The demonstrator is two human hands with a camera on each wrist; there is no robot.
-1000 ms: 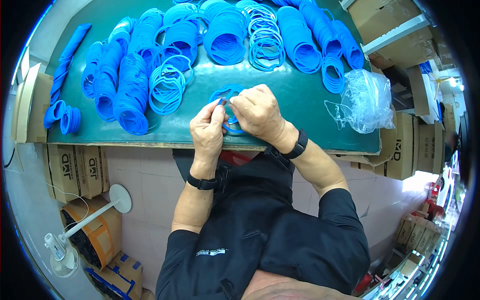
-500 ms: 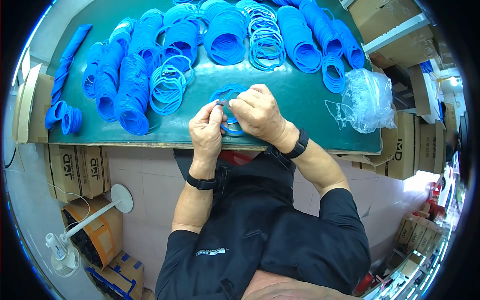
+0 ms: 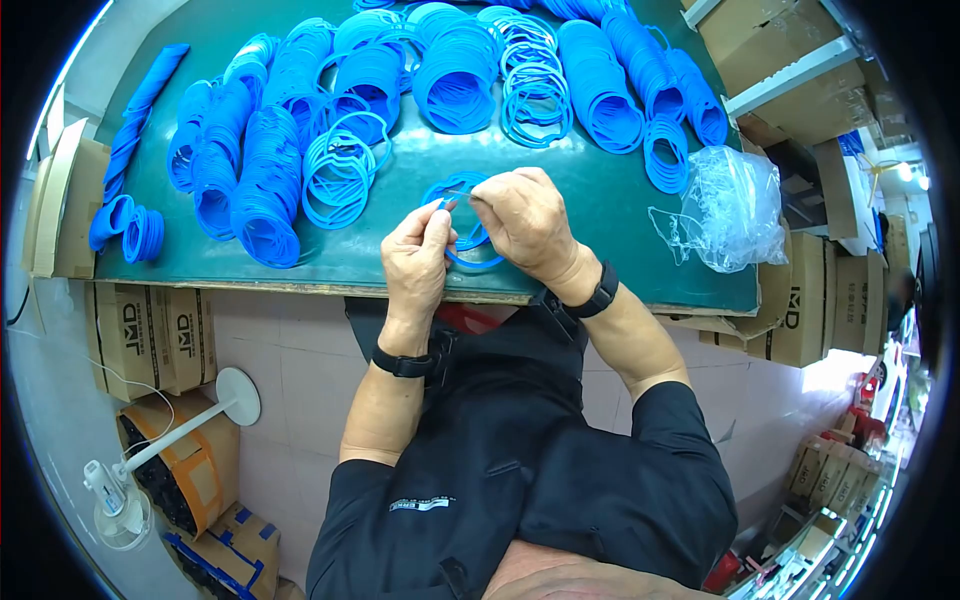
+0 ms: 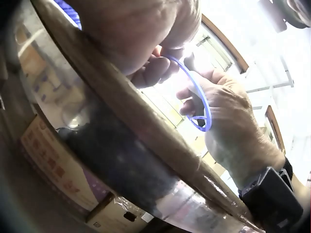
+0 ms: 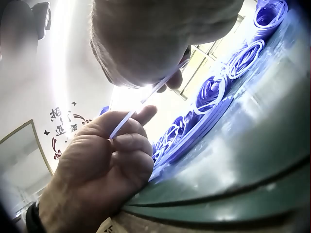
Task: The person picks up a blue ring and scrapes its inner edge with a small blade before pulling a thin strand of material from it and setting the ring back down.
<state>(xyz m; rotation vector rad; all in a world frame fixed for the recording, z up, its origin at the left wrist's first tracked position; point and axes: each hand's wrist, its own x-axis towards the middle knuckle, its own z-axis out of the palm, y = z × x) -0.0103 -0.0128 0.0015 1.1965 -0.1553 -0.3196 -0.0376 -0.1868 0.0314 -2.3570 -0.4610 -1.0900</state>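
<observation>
Close to the table's front edge, the left hand (image 3: 415, 260) pinches a thin blue ring (image 4: 206, 104) between thumb and fingers. The right hand (image 3: 528, 222) is just to its right, fingers curled, gripping something slim that its fingers largely hide. In the right wrist view a thin pale strip (image 5: 127, 118) runs from the left hand (image 5: 104, 160) up to the right hand's fingers. Beneath the hands, several blue rings (image 3: 483, 262) lie on the green table.
Bundles of blue rings (image 3: 455, 90) line the table's far side, with more at the left (image 3: 265, 220). A crumpled clear plastic bag (image 3: 735, 215) lies at the right. Cardboard boxes (image 3: 797, 300) flank the table (image 3: 600, 260).
The right hand has shifted slightly to the right, widening the gap between the two hands. The left hand stays nearly in place, and the view has moved a little.
</observation>
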